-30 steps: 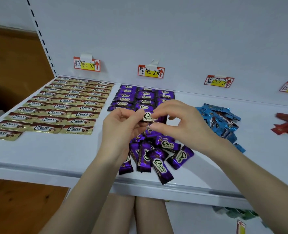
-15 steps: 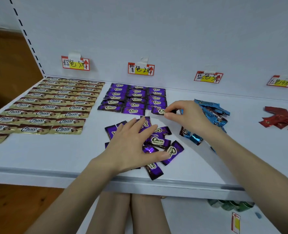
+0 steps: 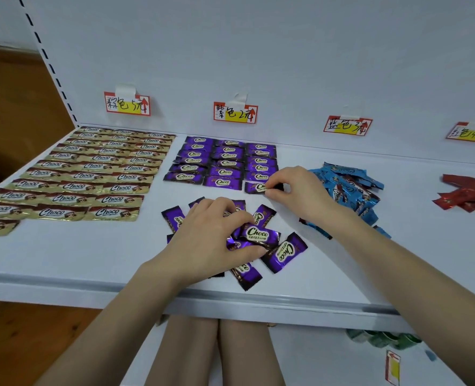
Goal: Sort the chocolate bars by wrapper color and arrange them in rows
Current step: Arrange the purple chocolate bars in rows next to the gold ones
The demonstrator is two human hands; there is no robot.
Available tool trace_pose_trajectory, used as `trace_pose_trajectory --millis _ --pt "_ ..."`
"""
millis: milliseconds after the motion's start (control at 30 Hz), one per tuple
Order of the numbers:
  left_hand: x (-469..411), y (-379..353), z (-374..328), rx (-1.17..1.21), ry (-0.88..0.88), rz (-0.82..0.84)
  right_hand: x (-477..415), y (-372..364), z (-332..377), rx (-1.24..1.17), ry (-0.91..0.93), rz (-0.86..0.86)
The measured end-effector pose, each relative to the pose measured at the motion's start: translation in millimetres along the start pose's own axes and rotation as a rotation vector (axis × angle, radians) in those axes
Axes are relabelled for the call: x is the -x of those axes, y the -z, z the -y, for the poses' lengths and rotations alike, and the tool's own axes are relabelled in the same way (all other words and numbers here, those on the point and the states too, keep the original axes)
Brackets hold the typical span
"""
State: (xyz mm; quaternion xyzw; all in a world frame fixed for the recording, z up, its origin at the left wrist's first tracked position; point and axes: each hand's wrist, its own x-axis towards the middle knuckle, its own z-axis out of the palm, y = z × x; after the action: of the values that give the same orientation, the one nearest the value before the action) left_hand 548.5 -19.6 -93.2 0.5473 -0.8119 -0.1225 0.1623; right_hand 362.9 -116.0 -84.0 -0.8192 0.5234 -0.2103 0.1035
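The gold rows (image 3: 91, 174) look finished and the purple rows (image 3: 225, 162) are partly laid. A loose purple pile (image 3: 283, 252), a blue heap (image 3: 347, 185) and a red heap (image 3: 464, 193) are left to arrange on the shelf (image 3: 91, 254). The right hand (image 3: 297, 190) has a narrow fingertip grip on the corner bar (image 3: 255, 187), at the rows' near edge. Nearer than that grip and to its left, the left hand (image 3: 211, 240) curls round the top bar (image 3: 258, 234) of the pile.

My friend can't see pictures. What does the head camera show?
A right hand pinches a purple bar at the front of neat purple rows, while the left hand grips another bar in a loose purple pile. Gold rows lie left; a blue pile and a red pile lie right.
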Motion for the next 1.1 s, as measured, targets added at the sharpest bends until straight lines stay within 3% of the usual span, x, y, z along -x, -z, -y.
trace_pose_trajectory --millis 433,800,967,1100 --pt "0.2 0.3 -1.3 0.013 0.005 0.017 -5.6 -1.3 2.2 0.087 0.017 -0.015" --pt "-2.9 -4.6 -0.1 0.021 -0.044 -0.122 15.8 22.1 21.0 -0.057 0.02 -0.016" --pt "-5.2 -3.0 -2.2 -0.003 -0.023 -0.147 47.5 42.2 33.8 -0.17 0.05 0.115" --pt "-8.1 1.9 -4.4 0.021 0.004 -0.179 71.7 48.8 33.7 -0.084 0.028 0.303"
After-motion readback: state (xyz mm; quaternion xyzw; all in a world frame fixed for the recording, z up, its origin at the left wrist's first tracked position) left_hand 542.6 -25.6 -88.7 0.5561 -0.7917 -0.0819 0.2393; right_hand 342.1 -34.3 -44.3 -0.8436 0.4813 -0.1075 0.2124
